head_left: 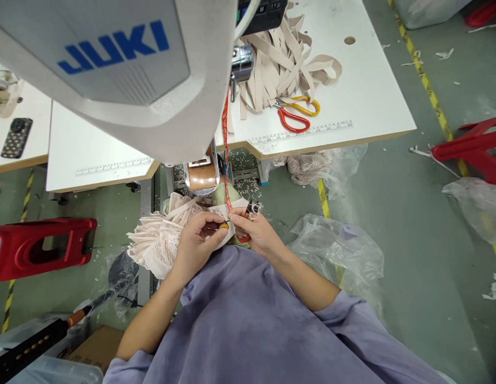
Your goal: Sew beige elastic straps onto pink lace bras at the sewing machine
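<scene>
In the lap, my left hand is closed in a pinch, and a small yellow-orange piece with a dark part shows at its fingertips. Close beside it, my right hand pinches the lower end of a twisted red cord, which hangs from the sewing machine. Dark pointed blades with white thread on them stick out past the right hand. A red loop under its fingers looks like the handle of small scissors, mostly hidden. White fabric lies beneath both hands. A gathered cream lace bundle rests left of my left hand.
The white sewing machine head overhangs the white table. Red-and-yellow-handled scissors lie beside a heap of beige straps. A phone is at the left. Plastic bags and red stools stand around.
</scene>
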A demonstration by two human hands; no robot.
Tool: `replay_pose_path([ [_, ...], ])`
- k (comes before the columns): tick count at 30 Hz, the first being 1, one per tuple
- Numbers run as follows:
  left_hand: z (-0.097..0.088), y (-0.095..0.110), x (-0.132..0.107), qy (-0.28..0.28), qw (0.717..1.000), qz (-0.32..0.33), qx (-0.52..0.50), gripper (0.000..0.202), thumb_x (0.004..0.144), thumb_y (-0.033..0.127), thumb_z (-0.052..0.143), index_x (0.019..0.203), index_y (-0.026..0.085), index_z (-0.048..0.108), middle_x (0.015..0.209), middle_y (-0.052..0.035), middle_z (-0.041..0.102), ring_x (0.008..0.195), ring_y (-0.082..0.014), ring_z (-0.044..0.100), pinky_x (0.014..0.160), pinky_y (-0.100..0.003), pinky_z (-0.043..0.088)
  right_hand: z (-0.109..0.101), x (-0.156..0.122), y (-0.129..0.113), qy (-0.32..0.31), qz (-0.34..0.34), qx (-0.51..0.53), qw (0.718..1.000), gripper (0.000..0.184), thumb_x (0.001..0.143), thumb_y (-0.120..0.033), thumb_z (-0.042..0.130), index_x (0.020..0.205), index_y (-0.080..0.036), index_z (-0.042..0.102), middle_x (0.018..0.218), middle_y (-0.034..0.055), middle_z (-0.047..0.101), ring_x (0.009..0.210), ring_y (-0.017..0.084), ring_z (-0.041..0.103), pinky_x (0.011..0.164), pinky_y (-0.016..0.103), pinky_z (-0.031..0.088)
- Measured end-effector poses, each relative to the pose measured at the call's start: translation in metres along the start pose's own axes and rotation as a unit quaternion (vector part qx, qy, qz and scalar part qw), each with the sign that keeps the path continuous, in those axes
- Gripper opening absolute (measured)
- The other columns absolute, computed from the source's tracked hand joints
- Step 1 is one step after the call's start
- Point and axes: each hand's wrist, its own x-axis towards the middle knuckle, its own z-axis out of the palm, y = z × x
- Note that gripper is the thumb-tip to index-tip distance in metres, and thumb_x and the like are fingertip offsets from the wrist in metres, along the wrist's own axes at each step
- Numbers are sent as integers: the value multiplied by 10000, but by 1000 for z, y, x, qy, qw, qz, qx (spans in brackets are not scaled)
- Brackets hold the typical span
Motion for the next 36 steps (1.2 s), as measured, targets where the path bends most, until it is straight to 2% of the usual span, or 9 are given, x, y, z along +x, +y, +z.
replay_pose_path([
  [3,-1,-2,4,-7,984,-100,-147,260,754,228,831,959,187,676,867,-9,670,789,-113,650,707,-197,557,-3,3,-1,-7,4,44,999,280,821,-435,768,835,-186,639,569,-88,291,491,77,189,456,231,177],
  [6,-3,-4,12,0,936,-213,-279,323,693,292,884,914,175,681,754,15,654,666,-82,647,609,-145,557,-7,7,0,5,-36,35,999,324,827,-459,754,992,-191,679,594,-85,313,496,80,215,465,227,209],
  [9,-6,-3,22,-17,885,-310,-347,301,709,294,873,904,152,694,668,11,629,586,-70,636,535,-108,544,-12,15,0,-37,-106,-80,991,449,831,-487,742,1192,-227,681,725,-37,467,557,100,374,506,237,327],
  [11,-8,-1,29,-29,878,-327,-349,257,722,239,857,892,130,698,663,-5,632,557,-69,631,515,-107,546,-14,24,-4,-76,-153,-173,970,428,825,-480,755,1173,-235,715,868,16,571,707,142,515,619,272,432],
  [14,-12,4,40,-19,888,-306,-343,231,719,193,852,842,119,669,682,-13,641,538,-54,619,522,-101,545,-14,38,-14,-98,-220,-255,937,355,858,-473,732,1119,-233,751,935,52,618,863,196,577,774,332,468],
  [19,-17,11,56,48,919,-224,-320,367,649,271,890,839,127,611,656,8,606,546,-58,591,522,-122,519,0,64,-32,-101,-329,-313,885,256,922,-436,667,1056,-232,744,874,38,575,787,188,556,729,321,457],
  [26,-13,5,66,178,958,-26,-222,379,686,333,840,897,158,578,771,22,627,659,-87,580,628,-180,493,27,94,-26,50,-463,-456,758,392,926,-549,586,762,-200,658,727,64,575,673,213,537,631,327,418],
  [31,-12,2,69,218,962,47,-156,450,650,239,857,976,180,553,867,7,664,771,-123,625,713,-204,505,33,101,-20,112,-501,-474,716,463,955,-549,527,660,-203,614,645,65,537,597,204,503,561,328,364],
  [36,-12,7,72,230,968,57,-83,361,684,246,806,944,173,567,818,-1,658,711,-149,617,655,-233,510,36,107,-17,147,-521,-453,708,458,984,-450,492,596,-219,569,621,58,515,584,205,490,550,332,356],
])
